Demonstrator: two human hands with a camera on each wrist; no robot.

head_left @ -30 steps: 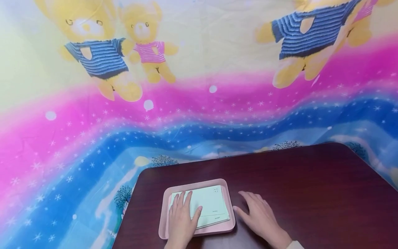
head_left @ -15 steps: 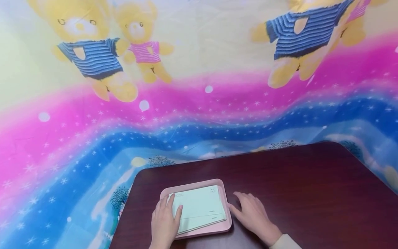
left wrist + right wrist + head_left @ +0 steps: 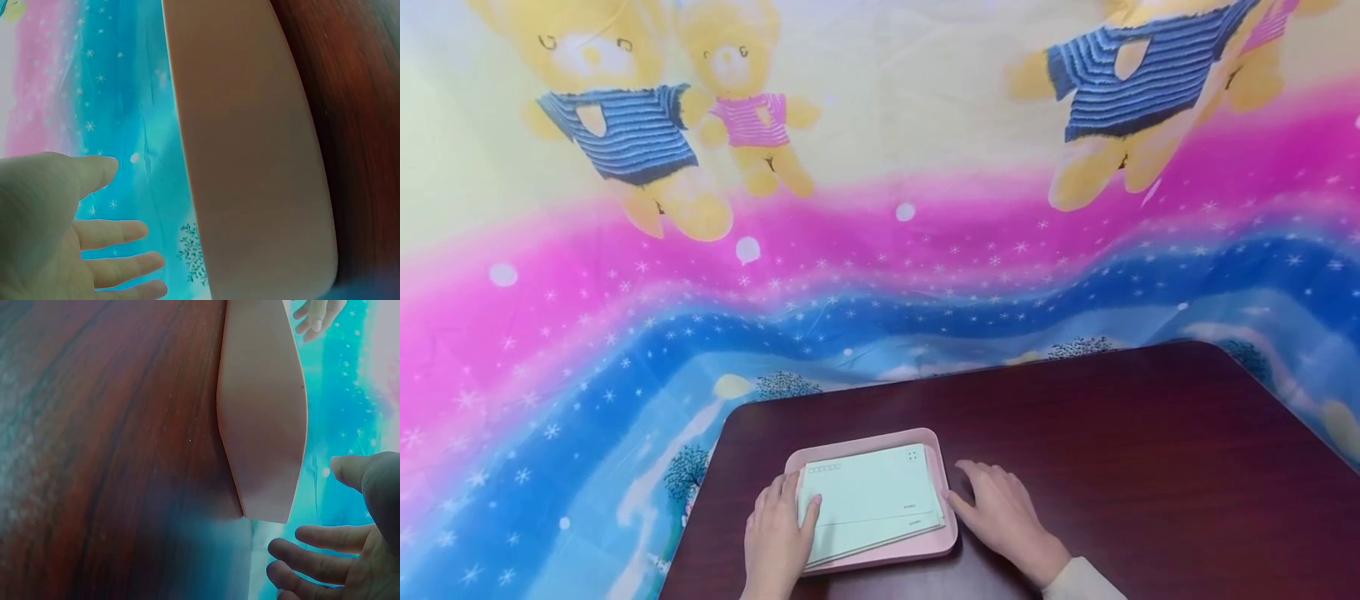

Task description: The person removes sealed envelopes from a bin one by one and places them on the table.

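Note:
A pale green stack of envelopes (image 3: 872,500) lies slightly fanned in a shallow pink tray (image 3: 861,443) on the dark table. Beside the tray's left rim is my left hand (image 3: 778,529), its thumb over the edge of the stack and its fingers extended. My right hand (image 3: 1003,517) is held at the right side of the tray, thumb tip close to the rim; whether it touches cannot be told. In both wrist views the tray's outer wall (image 3: 256,150) stands apart from the loosely spread fingers, and neither hand grips anything.
The dark reddish wooden table (image 3: 1135,467) extends to the right of the tray. Behind it hangs a cloth backdrop (image 3: 880,250) printed with bears, snowflakes and trees. The table's rounded left edge lies near the tray.
My left hand has slid left, off the middle of the envelopes to the tray's left rim, uncovering their printed boxes. My right hand has barely moved. The head view has shifted slightly.

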